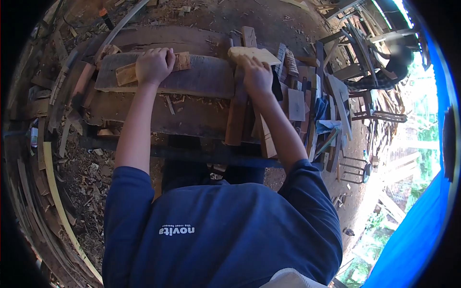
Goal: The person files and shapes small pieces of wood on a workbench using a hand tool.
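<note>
A long grey-brown board [206, 79] lies across the workbench. On its left part sits a lighter wood piece [182, 61], and my left hand [152, 66] is closed over the middle of it, with both of its ends showing. My right hand [258, 76] rests its fingers on a pale, flat wood block [254, 54] to the right of the board, fingers curled over the block's near edge. Beneath and beside that block are upright and lying wood strips [236, 113].
Many wood offcuts [296, 104] and a blue cloth [321, 108] lie at the bench's right side. Farther right, a person [396, 65] is near wooden frames. Long planks [57, 192] curve along the left. Shavings cover the ground.
</note>
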Demonstrator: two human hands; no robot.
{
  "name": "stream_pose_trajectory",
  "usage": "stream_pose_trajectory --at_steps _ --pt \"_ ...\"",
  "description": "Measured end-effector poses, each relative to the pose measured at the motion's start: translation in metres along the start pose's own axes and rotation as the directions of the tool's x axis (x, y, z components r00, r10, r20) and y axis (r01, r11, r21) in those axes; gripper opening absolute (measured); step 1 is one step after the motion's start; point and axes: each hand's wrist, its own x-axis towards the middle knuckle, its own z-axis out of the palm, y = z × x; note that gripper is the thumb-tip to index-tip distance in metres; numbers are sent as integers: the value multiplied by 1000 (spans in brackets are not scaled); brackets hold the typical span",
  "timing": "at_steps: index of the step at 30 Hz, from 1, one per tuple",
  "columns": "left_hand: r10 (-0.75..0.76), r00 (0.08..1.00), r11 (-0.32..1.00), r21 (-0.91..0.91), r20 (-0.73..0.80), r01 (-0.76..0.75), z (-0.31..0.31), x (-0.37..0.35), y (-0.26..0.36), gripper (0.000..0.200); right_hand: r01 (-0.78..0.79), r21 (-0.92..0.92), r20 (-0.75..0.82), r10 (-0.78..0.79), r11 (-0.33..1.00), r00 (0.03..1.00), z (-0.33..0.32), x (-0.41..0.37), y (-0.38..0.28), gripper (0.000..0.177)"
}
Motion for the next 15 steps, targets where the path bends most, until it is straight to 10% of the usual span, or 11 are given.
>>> stream_pose_trajectory --at_steps 4,8,12,15 --pt "10 1000 1000 26 -1 -10 1 0 -1 32 -212 251 -175 260 945 950 -38 26 51 31" --pt "26 999 999 38 -41 -25 2 -1 -1 31 -475 515 -331 676 714 658 -50 1 158 23" --pt "57 997 997 54 -60 -54 2 0 0 31 32 998 -58 967 51 247 -117 -61 167 30" --pt "53 996 998 33 -73 -50 3 -2 0 31 -120 978 -136 954 173 266 -119 -147 204 36"
